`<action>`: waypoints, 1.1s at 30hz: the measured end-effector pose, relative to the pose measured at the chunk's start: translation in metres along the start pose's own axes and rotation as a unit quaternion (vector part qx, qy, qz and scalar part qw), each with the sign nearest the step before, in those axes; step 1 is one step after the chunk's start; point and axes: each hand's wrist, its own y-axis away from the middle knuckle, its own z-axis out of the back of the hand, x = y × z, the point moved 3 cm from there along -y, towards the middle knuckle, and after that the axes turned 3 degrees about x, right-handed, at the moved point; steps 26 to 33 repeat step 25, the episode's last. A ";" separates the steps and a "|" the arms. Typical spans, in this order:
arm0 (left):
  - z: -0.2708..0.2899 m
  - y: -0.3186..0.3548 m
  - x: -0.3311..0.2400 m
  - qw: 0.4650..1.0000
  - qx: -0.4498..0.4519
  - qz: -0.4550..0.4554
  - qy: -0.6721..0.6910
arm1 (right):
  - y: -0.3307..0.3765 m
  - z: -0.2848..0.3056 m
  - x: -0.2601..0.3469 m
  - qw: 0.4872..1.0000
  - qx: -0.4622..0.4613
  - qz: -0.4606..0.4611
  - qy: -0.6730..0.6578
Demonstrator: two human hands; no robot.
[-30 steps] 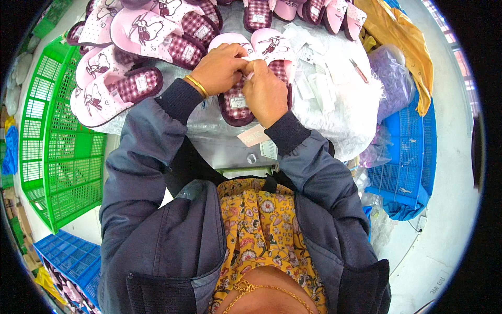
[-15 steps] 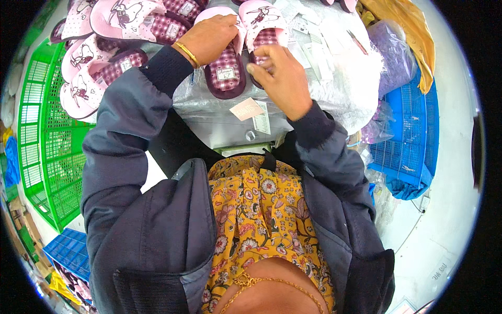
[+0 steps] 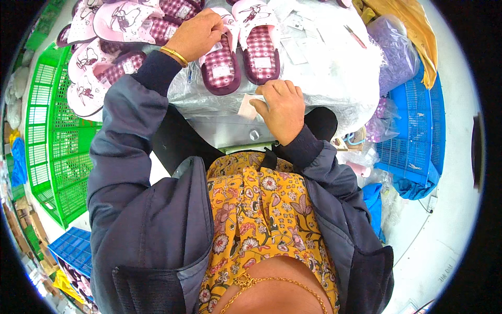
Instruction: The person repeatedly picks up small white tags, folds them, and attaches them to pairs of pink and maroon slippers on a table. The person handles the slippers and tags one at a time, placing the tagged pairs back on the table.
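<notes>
A pair of pink slippers with plaid insoles and dark maroon edging lies on the plastic-covered table, toes away from me: a left slipper and a right slipper. My left hand is closed at the left side of the left slipper's pink upper, its fingertips partly hidden. Nearer to me, my right hand pinches a small pale pink card between thumb and fingers at the table's front edge. The rest of what lies under that hand is hidden.
More pink slippers are piled at the far left, beside a green crate. Paper tags and a red-handled pointed tool lie on the right of the table. A purple bag rests by a blue crate.
My right hand has come away from the right slipper, down toward me, onto the pink card. My left hand has shifted slightly left, and the right slipper now sits lower and straighter.
</notes>
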 end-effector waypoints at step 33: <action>-0.047 -0.001 -0.021 0.810 -0.273 0.120 0.504 | -0.100 -0.007 -0.033 0.972 -0.022 0.231 0.037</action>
